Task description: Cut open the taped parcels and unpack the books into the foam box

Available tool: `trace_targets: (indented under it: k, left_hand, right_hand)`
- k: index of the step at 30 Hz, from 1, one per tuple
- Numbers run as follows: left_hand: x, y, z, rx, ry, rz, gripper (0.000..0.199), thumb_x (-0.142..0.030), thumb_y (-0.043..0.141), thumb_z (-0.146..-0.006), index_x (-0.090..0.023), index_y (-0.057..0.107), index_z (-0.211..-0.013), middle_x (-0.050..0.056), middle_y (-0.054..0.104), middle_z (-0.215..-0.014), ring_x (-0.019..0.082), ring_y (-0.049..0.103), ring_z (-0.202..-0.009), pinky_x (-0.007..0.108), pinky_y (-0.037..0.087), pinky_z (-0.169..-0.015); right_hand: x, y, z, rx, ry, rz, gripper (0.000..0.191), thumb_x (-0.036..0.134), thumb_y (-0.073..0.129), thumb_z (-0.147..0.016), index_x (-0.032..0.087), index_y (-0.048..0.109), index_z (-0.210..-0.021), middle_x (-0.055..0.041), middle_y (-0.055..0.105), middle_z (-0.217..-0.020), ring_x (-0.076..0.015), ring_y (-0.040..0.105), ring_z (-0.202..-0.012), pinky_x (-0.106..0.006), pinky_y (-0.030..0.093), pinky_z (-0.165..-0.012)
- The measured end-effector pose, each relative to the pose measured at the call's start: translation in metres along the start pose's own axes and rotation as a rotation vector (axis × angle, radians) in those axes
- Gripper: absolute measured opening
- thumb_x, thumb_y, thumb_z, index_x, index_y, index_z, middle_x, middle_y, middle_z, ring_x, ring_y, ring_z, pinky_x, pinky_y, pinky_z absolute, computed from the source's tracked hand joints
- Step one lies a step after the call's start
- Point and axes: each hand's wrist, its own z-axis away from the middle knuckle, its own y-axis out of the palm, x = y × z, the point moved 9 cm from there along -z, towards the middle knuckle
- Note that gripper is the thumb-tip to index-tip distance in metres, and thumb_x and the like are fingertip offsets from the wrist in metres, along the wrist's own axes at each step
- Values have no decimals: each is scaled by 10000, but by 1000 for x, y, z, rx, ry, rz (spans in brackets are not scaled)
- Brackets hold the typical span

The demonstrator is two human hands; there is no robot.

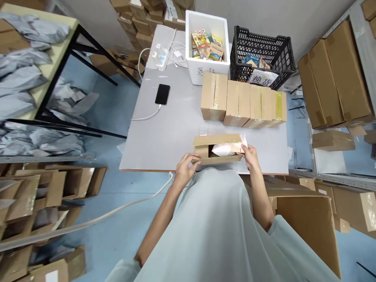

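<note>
An open cardboard box [201, 151] lies at the table's front edge, right before my body, its long flaps spread. My left hand [185, 169] is closed on the left end of the box, with the fingers over its near side and the thumb along the flap. Inside the box, toward the right, is a white packet [226, 149] with faint reddish print; its right end sticks out above the rim. My right hand [249, 155] is closed at that end, fingertips pinching the packet close to the box's right edge. The packet's contents are hidden.
Behind the box stand several taped cartons [214, 98] in a row. A white foam bin [208, 70] and a black crate [263, 51] hold booklets. A phone [162, 94] on a cable lies left, near a power strip [162, 58]. A large open carton [305, 227] stands right.
</note>
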Motion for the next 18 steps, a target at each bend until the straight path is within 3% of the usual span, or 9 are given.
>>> trace_targets:
  k: [2, 5, 11, 15, 18]
  left_hand:
    - [-15, 2, 6, 31, 90, -64, 196, -420, 720, -1085, -262, 787, -988, 93, 801, -1042, 271, 775, -1032, 433, 628, -982]
    - [-27, 7, 14, 130, 185, -155, 217, -320, 641, -1118, -273, 757, -941, 74, 779, -943, 262, 734, -920, 409, 601, -861]
    - [-20, 4, 19, 220, 220, -304, 305, -281, 554, -1113, -288, 697, -844, 64, 736, -865, 272, 683, -840, 413, 570, -777]
    - [-34, 9, 9, 269, 152, -239, 255, -526, 726, -1083, -281, 784, -1044, 73, 805, -999, 299, 768, -950, 435, 641, -866]
    - [-62, 6, -7, 145, 82, -126, 591, -654, 832, -1006, -289, 756, -1464, 126, 811, -1359, 346, 800, -1217, 492, 670, -1070]
  right_hand:
    - [-1, 4, -2, -17, 43, -185, 361, 515, 947, -811, 248, 712, -874, -30, 778, -850, -239, 790, -873, -371, 749, -798]
    - [9, 4, -11, -63, 39, -337, 307, 412, 964, -804, 243, 710, -847, -37, 778, -872, -213, 778, -887, -324, 751, -817]
    - [29, 2, -21, -116, 21, -413, 246, 360, 918, -824, 249, 699, -834, -48, 796, -867, -243, 818, -1022, -314, 743, -887]
    - [33, 9, 1, -9, 24, -345, 365, 448, 1007, -789, 240, 726, -895, -34, 790, -886, -243, 819, -964, -349, 774, -832]
    - [39, 12, 31, 55, 18, -319, 443, 494, 1048, -766, 249, 743, -974, -16, 796, -935, -204, 797, -881, -317, 778, -733]
